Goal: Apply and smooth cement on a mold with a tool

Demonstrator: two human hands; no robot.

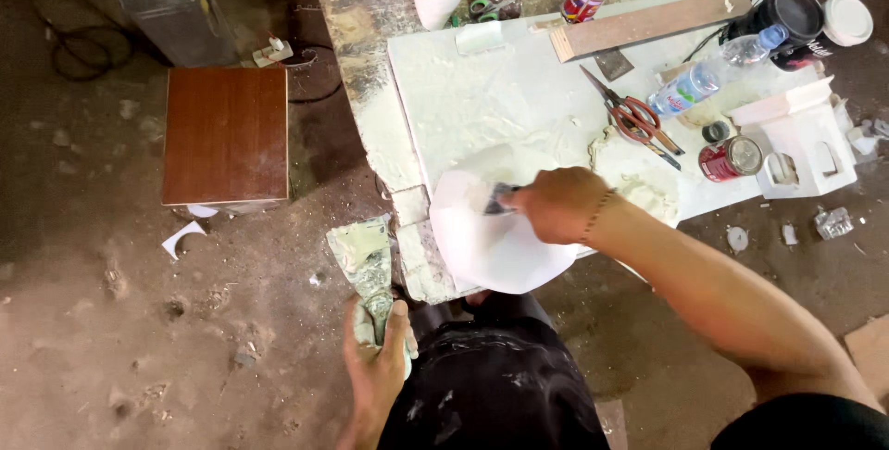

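Our right hand (556, 205) pinches a small scraper (500, 198) on the white plaster piece (495, 237) at the bench edge, red-handled scissors (634, 118) beyond it, while our left hand (380, 357) grips a plaster-caked putty knife (363, 260) over open floor.

Right hand (558, 205) clenched, arm outstretched; left hand (378, 357) apparently gripping, lowered.

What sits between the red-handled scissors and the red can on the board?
In the head view, a small dark round lid lies between the scissors and the red can, on the white board.
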